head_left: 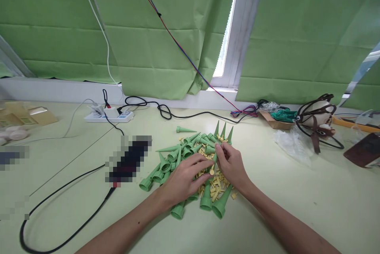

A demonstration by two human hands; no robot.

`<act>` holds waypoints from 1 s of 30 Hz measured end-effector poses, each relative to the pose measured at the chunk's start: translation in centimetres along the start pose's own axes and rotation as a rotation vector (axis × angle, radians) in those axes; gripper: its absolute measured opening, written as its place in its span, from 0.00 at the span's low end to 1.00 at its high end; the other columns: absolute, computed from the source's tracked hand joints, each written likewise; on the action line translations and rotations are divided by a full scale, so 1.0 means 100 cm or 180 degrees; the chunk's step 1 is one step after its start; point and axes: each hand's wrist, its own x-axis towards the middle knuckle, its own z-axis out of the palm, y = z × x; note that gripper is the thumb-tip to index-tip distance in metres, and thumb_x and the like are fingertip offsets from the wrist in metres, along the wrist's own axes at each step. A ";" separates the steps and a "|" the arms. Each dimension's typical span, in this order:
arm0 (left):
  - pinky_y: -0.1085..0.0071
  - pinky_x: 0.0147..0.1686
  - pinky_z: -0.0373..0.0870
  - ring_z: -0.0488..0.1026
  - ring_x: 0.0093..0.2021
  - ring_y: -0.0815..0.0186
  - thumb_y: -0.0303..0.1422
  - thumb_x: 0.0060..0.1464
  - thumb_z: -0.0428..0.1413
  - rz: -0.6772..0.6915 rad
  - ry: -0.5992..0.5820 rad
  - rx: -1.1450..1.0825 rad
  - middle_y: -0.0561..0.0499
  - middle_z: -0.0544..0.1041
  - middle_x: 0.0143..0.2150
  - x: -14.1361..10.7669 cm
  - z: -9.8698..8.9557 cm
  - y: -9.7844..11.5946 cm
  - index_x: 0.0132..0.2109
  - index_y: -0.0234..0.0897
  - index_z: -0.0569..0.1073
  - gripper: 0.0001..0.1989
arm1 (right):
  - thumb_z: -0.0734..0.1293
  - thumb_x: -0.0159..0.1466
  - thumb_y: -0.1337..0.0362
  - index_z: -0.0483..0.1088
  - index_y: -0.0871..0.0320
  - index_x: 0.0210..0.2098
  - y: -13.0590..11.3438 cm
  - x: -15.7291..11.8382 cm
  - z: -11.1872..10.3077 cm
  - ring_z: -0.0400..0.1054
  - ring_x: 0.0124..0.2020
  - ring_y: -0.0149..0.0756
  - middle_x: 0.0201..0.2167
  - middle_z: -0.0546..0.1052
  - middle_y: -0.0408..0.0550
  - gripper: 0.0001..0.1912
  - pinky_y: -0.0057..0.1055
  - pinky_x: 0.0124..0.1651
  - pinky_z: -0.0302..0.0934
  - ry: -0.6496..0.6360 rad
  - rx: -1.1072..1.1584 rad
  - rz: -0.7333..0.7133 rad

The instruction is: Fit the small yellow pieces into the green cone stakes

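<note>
In the head view, my left hand point(187, 176) pinches a small yellow plastic plug point(211, 172) between thumb and forefinger. My right hand point(233, 165) is closed on a green plastic spike point(215, 158), mostly covered by the fingers, close to the plug. Whether plug and spike touch, I cannot tell. Around and beneath both hands lies a pile of hollow green cone-shaped spikes point(164, 163), mixed with many loose yellow plugs point(218, 184). Behind my right hand, several green spikes point(223, 131) point upward with yellow pieces at their bases.
A black cable runs from a pixelated dark object point(130, 161) on the left. A white power strip point(109, 116) lies by the wall. To the right are a clear plastic bag point(292, 143), a small cardboard box point(276, 121), a strapped bag point(317, 117) and a brown case point(363, 151).
</note>
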 end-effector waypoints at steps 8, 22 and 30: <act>0.69 0.41 0.72 0.72 0.42 0.64 0.27 0.63 0.54 0.0260 -0.0014 -0.0155 0.45 0.75 0.43 0.000 -0.001 0.003 0.52 0.35 0.72 0.11 | 0.57 0.70 0.52 0.50 0.54 0.23 -0.003 -0.003 0.002 0.49 0.19 0.29 0.17 0.54 0.36 0.22 0.29 0.23 0.47 -0.0069 -0.0070 -0.0020; 0.73 0.34 0.71 0.71 0.33 0.69 0.26 0.61 0.52 0.0204 -0.0019 -0.0242 0.47 0.74 0.40 -0.001 0.001 0.002 0.50 0.35 0.72 0.10 | 0.57 0.70 0.52 0.51 0.54 0.23 -0.004 -0.002 0.003 0.50 0.20 0.29 0.17 0.54 0.36 0.22 0.28 0.23 0.47 -0.0104 -0.0077 -0.0070; 0.73 0.34 0.70 0.70 0.33 0.68 0.26 0.61 0.51 0.0191 -0.0051 -0.0230 0.46 0.73 0.38 -0.001 0.001 0.002 0.48 0.35 0.73 0.10 | 0.57 0.70 0.53 0.50 0.54 0.23 -0.004 -0.003 0.003 0.50 0.19 0.29 0.17 0.54 0.36 0.22 0.28 0.24 0.47 -0.0147 -0.0100 -0.0065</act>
